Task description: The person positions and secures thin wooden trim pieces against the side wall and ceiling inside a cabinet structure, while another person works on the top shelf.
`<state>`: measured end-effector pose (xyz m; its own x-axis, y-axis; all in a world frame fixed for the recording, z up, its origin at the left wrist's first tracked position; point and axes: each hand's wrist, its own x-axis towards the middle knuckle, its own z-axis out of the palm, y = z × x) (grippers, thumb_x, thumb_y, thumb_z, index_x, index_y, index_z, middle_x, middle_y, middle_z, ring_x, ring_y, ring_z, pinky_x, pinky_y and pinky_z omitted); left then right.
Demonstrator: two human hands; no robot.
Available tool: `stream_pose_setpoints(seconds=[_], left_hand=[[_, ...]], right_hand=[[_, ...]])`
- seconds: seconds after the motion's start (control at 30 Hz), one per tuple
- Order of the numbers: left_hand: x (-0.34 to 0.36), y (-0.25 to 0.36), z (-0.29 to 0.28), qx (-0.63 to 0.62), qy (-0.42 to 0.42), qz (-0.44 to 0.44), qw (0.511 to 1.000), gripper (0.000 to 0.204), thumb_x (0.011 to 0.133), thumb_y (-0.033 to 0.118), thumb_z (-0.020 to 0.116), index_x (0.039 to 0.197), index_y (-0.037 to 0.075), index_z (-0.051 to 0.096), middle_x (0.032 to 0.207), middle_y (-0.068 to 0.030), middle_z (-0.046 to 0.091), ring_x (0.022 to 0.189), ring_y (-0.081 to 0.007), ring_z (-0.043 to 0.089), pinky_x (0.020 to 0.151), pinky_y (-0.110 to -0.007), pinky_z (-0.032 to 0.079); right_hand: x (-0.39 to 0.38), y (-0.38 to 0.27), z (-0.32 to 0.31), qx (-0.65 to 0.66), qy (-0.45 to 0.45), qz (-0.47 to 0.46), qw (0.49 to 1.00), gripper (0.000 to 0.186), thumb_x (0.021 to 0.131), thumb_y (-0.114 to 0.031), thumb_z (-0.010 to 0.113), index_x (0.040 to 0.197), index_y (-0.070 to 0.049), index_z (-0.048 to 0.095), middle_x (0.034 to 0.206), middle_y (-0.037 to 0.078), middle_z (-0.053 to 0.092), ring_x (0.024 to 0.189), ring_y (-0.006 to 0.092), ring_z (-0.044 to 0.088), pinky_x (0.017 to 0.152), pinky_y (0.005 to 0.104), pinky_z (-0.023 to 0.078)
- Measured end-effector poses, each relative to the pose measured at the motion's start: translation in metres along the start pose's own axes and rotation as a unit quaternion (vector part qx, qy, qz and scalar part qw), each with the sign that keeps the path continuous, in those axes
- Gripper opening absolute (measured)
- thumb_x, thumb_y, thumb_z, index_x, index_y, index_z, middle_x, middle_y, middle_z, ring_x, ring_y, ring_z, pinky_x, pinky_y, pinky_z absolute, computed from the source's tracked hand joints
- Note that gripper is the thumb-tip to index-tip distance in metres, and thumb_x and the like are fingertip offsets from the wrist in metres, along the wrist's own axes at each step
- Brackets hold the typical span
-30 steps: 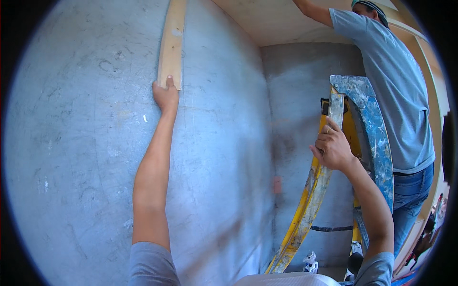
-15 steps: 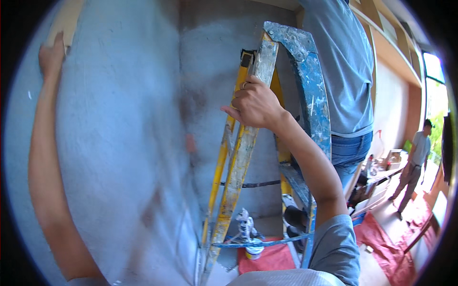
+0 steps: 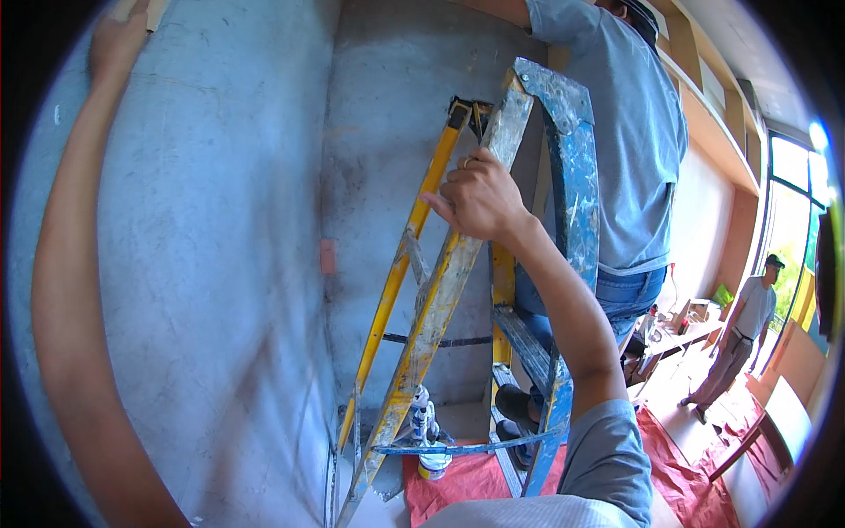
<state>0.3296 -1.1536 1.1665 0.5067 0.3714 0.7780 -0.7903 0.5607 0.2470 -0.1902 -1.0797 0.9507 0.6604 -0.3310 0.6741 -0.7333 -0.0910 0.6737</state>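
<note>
My right hand (image 3: 482,195) is wrapped around the paint-spattered rail of a yellow and blue stepladder (image 3: 440,286), just below its blue top. High at the upper left, my left hand (image 3: 119,42) reaches up along the grey wall (image 3: 220,220). Its fingers are closed on the lower end of a flat, pale tan piece (image 3: 157,14); most of that piece lies beyond the picture's edge, so its kind cannot be made out.
A co-worker (image 3: 629,158) in a grey shirt and jeans stands on the ladder's far side, one arm raised. Below are a white tub (image 3: 434,465) and red sheeting (image 3: 440,497). Another person (image 3: 739,330) stands by the windows. Wooden shelving (image 3: 717,132) lines the right wall.
My left hand has moved up and slightly right along the wall, taking the tan piece mostly out of view. My right hand keeps its grip on the ladder. The view has shifted.
</note>
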Motion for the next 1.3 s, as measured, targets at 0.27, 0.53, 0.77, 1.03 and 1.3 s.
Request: stream_pose_setpoints(seconds=[0.27,0.53,0.77,1.03,1.3], left_hand=[[0.000,-0.009,0.002,-0.023,-0.006,0.004,1.000,0.080,0.084,0.063,0.068,0.119,-0.010,0.066,0.116,-0.0305,0.068,0.111,-0.0432,0.065,0.098,-0.043,0.048],[0.023,-0.027,-0.005,0.037,0.021,0.053,0.998,0.078,0.085,0.061,0.068,0.118,-0.009,0.066,0.115,-0.0304,0.069,0.110,-0.0435,0.065,0.097,-0.044,0.049],[-0.007,0.017,-0.016,-0.013,0.009,0.002,1.000,0.074,0.085,0.058,0.067,0.118,-0.008,0.065,0.116,-0.0315,0.067,0.112,-0.0451,0.064,0.098,-0.047,0.049],[-0.021,0.023,-0.009,-0.014,0.025,0.013,1.000,0.072,0.088,0.057,0.064,0.120,-0.008,0.065,0.117,-0.0312,0.067,0.112,-0.0450,0.064,0.098,-0.046,0.049],[-0.004,0.003,-0.005,0.067,0.025,0.030,0.997,0.072,0.089,0.058,0.062,0.122,-0.006,0.065,0.120,-0.0287,0.067,0.115,-0.0435,0.063,0.100,-0.045,0.047]], right_hand=[[-0.001,-0.003,-0.001,-0.005,-0.008,0.019,1.000,0.057,0.101,-0.046,0.052,0.062,-0.010,0.072,0.069,0.008,0.070,0.080,0.0241,0.068,0.092,0.0345,0.043],[0.005,-0.008,-0.006,0.010,-0.013,0.020,1.000,0.055,0.100,-0.046,0.053,0.063,-0.010,0.073,0.070,0.008,0.070,0.078,0.0237,0.068,0.089,0.0352,0.044],[-0.001,-0.004,-0.003,0.009,0.007,0.015,1.000,0.051,0.102,-0.036,0.053,0.061,-0.009,0.067,0.063,0.007,0.065,0.068,0.0230,0.062,0.085,0.0352,0.042],[-0.006,0.000,-0.001,0.005,0.006,0.030,1.000,0.052,0.099,-0.042,0.054,0.062,-0.011,0.072,0.068,0.009,0.070,0.078,0.0249,0.069,0.091,0.0355,0.044],[-0.002,-0.004,-0.005,-0.009,-0.025,0.022,0.999,0.051,0.101,-0.039,0.052,0.066,-0.010,0.074,0.073,0.005,0.072,0.082,0.0231,0.068,0.095,0.0350,0.042]])
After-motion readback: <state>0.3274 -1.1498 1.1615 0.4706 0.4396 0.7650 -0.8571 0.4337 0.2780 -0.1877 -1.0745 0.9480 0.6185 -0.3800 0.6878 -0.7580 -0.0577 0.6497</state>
